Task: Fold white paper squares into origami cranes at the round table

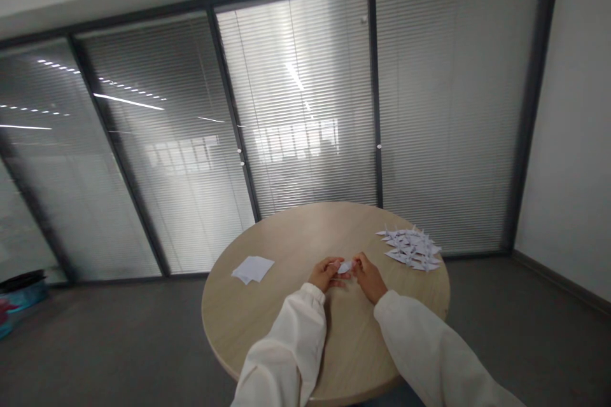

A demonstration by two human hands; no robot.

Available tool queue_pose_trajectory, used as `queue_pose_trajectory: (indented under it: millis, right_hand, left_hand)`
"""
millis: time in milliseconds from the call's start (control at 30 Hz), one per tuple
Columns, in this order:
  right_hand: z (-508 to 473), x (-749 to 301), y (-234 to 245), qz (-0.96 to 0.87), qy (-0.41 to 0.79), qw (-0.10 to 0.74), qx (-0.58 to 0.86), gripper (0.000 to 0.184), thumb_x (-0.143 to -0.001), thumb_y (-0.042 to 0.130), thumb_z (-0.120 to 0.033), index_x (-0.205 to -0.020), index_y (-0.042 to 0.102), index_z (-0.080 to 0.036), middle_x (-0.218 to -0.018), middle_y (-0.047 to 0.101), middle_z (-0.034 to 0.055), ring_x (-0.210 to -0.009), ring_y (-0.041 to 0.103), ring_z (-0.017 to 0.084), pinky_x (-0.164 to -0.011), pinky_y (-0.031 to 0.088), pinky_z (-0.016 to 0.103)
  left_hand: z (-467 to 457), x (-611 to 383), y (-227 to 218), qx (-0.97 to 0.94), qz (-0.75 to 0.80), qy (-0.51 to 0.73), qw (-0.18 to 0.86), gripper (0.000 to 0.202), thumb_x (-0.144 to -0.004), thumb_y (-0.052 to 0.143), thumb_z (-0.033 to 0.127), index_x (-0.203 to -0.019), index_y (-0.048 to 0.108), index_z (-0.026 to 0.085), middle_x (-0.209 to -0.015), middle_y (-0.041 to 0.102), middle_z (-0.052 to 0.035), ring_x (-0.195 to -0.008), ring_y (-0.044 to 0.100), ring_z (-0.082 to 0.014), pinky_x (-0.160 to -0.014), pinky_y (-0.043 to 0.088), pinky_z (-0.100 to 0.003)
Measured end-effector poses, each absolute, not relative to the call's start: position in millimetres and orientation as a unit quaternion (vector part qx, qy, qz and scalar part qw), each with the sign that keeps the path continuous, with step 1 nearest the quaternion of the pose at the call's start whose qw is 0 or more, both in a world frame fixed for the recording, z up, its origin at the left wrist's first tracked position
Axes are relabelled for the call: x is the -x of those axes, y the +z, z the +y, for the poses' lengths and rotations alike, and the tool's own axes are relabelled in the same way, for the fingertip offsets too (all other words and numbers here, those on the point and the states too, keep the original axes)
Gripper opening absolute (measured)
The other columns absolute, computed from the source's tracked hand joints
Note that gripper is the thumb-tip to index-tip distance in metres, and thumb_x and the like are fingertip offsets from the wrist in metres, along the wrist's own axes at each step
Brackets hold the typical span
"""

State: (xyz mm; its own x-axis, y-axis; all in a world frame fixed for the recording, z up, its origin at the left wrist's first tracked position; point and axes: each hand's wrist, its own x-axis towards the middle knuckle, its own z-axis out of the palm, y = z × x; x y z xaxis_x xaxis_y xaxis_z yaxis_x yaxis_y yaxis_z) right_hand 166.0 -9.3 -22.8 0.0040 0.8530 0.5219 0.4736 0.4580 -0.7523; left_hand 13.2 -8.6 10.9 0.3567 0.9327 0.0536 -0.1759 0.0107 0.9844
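Observation:
Both of my hands meet over the middle of a round, light wooden table (pixel 267 324). My left hand (pixel 323 274) and my right hand (pixel 368 275) each pinch an end of a small folded piece of white paper (pixel 344 266), held just above the tabletop. Both arms wear cream sleeves. A small stack of flat white paper squares (pixel 252 269) lies to the left of my hands. A pile of several finished folded paper figures (pixel 410 248) lies at the table's right side.
Behind the table stands a glass wall with dark frames and shut blinds (pixel 305 114). A plain white wall (pixel 573 140) is at the right. Grey floor surrounds the table, and a blue object (pixel 19 296) sits on it at the far left.

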Motion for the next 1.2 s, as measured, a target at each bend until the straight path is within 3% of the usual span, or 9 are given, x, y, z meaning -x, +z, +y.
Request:
queue_pose_trajectory:
  millis: [233, 567, 933, 1200]
  right_hand:
    - [-5.7, -166.5, -25.6, -0.673, 0.207, 0.515, 0.489, 0.014, -0.081, 0.032, -0.032, -0.077, 0.041, -0.023, -0.063, 0.053, -0.0025, -0.057, 0.053, 0.014, -0.049, 0.036, 0.021]
    - [-5.9, -166.4, -25.4, -0.671, 0.223, 0.507, 0.493, 0.012, -0.082, 0.033, -0.032, -0.077, 0.04, -0.022, -0.063, 0.053, -0.0025, -0.058, 0.054, 0.014, -0.048, 0.037, 0.021]
    - [-11.6, -163.6, -18.6, -0.657, 0.232, 0.542, 0.469, 0.02, -0.079, 0.041, -0.034, -0.094, 0.04, -0.022, -0.077, 0.055, 0.0, -0.069, 0.055, 0.015, -0.05, 0.041, 0.021]
    - [-10.7, -165.0, -20.7, -0.665, 0.294, 0.525, 0.442, 0.021, -0.079, 0.04, -0.042, -0.076, 0.043, -0.021, -0.064, 0.051, -0.0027, -0.059, 0.053, 0.013, -0.046, 0.042, 0.019]
  left_hand:
    - [-9.3, -14.0, 12.0, -0.495, 0.357, 0.478, 0.632, 0.039, -0.05, 0.076, 0.03, -0.081, 0.058, 0.012, -0.075, 0.065, -0.0053, -0.068, 0.062, -0.014, -0.055, 0.048, -0.021]
    - [-8.7, -16.1, 14.6, -0.488, 0.384, 0.485, 0.616, 0.047, -0.039, 0.08, 0.029, -0.077, 0.06, 0.011, -0.066, 0.064, -0.0031, -0.062, 0.06, -0.0126, -0.054, 0.048, -0.021]
    - [-10.1, -16.1, 16.1, -0.502, 0.388, 0.467, 0.616, 0.046, -0.046, 0.077, 0.035, -0.082, 0.064, 0.01, -0.08, 0.066, -0.0081, -0.072, 0.061, -0.0157, -0.061, 0.049, -0.023]
    - [-9.5, -14.9, 14.7, -0.494, 0.376, 0.476, 0.622, 0.045, -0.046, 0.077, 0.036, -0.08, 0.06, 0.011, -0.079, 0.066, -0.0084, -0.077, 0.062, -0.0197, -0.058, 0.051, -0.027]
